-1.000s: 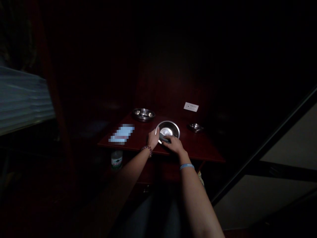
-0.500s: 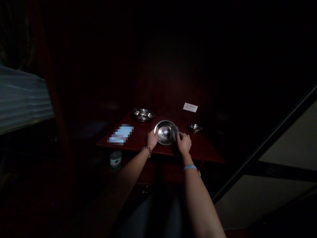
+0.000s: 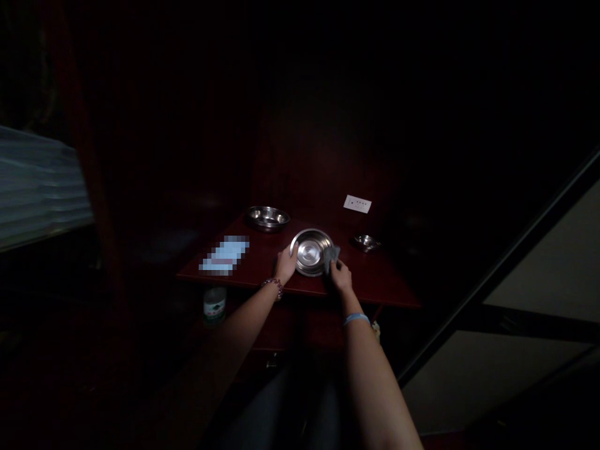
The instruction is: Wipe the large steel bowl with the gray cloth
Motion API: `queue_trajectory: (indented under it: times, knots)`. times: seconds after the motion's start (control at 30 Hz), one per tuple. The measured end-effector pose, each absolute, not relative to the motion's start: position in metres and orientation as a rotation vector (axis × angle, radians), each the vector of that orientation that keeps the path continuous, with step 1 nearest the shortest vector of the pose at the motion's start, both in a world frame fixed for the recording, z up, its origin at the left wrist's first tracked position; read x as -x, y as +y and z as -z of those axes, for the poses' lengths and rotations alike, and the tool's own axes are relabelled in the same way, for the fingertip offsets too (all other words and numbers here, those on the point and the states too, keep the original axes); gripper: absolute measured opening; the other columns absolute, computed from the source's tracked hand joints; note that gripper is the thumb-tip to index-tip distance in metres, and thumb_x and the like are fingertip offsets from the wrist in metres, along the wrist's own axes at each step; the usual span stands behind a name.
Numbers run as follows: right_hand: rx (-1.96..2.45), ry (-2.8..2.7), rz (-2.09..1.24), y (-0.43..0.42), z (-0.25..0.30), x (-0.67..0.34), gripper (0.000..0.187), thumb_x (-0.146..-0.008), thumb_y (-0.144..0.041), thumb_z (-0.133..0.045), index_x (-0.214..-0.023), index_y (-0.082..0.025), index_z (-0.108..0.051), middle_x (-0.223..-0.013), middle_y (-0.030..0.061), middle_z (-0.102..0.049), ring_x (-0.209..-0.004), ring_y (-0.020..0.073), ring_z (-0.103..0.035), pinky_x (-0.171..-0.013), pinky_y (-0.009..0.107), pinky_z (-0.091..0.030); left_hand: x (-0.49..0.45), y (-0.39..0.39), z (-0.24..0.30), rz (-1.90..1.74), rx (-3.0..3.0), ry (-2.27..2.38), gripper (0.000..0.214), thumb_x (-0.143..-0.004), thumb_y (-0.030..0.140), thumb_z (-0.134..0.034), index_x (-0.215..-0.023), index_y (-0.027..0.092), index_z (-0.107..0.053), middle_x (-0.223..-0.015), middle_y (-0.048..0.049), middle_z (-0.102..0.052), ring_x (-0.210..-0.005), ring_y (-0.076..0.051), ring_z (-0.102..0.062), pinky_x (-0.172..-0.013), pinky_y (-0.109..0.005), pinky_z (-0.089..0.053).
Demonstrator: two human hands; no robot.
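A shiny steel bowl (image 3: 309,251) sits near the front of a small dark red table (image 3: 389,284). My left hand (image 3: 285,265) grips the bowl's left rim, fingers curled on it. My right hand (image 3: 340,275) is closed on a grey cloth (image 3: 330,255) and presses it against the bowl's right rim. A beaded bracelet is on my left wrist and a blue band on my right.
A second steel bowl (image 3: 267,217) stands at the back left of the table, a small metal dish (image 3: 366,242) at the right. A pale flat packet (image 3: 224,255) lies on the left side. A wall socket (image 3: 357,204) is behind. A plastic bottle (image 3: 214,305) stands below the table.
My right hand has carried the cloth from the bowl's near side round to its right rim. My left hand has kept hold of the left rim.
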State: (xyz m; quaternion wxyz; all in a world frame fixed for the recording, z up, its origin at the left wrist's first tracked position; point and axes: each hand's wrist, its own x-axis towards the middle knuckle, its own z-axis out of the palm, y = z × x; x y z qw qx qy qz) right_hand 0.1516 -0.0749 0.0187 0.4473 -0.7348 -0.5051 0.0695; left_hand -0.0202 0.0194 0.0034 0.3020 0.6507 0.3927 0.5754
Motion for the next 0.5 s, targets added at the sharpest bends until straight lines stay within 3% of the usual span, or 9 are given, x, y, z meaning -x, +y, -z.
queue_trajectory:
  times: [0.23, 0.5]
  knots:
    - [1.819, -1.21, -0.178, -0.069, -0.018, -0.149, 0.043, -0.091, -0.043, -0.049, -0.116, -0.013, -0.068, -0.11, 0.0174, -0.071, -0.105, 0.0251, -0.068, -0.092, 0.034, -0.049, 0.022, 0.021, -0.004, -1.555, -1.683, 0.924, 0.042, -0.094, 0.046, -0.042, -0.105, 0.014, -0.068, -0.103, -0.0102, -0.074, -0.094, -0.021, -0.068, -0.087, -0.03, -0.051]
    - [1.8, -1.157, -0.386, -0.068, -0.02, -0.147, 0.044, -0.089, -0.045, -0.053, -0.102, -0.009, -0.074, -0.099, 0.0175, -0.074, -0.096, 0.0248, -0.071, -0.084, 0.03, -0.052, 0.023, 0.015, -0.013, -1.595, -1.591, 0.742, 0.045, -0.094, 0.047, -0.043, -0.116, 0.014, -0.063, -0.122, -0.0108, -0.068, -0.113, -0.019, -0.062, -0.099, -0.028, -0.046]
